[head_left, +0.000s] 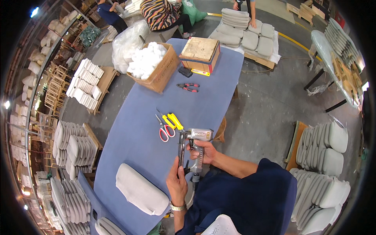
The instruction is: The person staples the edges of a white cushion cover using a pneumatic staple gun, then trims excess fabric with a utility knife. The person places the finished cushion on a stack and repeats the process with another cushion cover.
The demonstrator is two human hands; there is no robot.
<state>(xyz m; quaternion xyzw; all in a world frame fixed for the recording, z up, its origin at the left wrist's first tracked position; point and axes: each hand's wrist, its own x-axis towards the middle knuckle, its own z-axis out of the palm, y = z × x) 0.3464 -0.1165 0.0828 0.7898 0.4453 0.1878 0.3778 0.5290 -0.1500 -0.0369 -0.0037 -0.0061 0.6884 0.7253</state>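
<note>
A worker grips a silver pneumatic stapler (194, 147) at the near edge of a blue worktop (133, 141) in an upholstery shop. The right hand (203, 152) is wrapped around the tool's grip, while the left hand (177, 183), a watch at its wrist, pinches the lower end of the stapler's magazine (181, 150), fingers closed narrowly on it. The tool is held in the air just above the worktop edge, close to the worker's chest, with its hose fitting pointing down.

The step in hand looks like tending the magazine, and it would go best with the trigger finger kept off the trigger, the nose pointed away from the body, and the rail moved straight along its track rather than levered sideways.

A grey cushion (141, 190) lies on the worktop to the left of the hands. Red-handled scissors (164, 129) and yellow-handled snips (172, 120) rest side by side just beyond the stapler; pliers (188, 87) lie farther up.

At the far end stands an open brown cardboard box (158, 68), heaped with white stuffing (145, 59), dark print on its side panel. Beside it to the right sits a square wooden box (200, 53) with a red lower edge, a small yellow label (200, 72) and a small black object (185, 72) at its foot.

Grey cushions are stacked on pallets on the floor all around.
</note>
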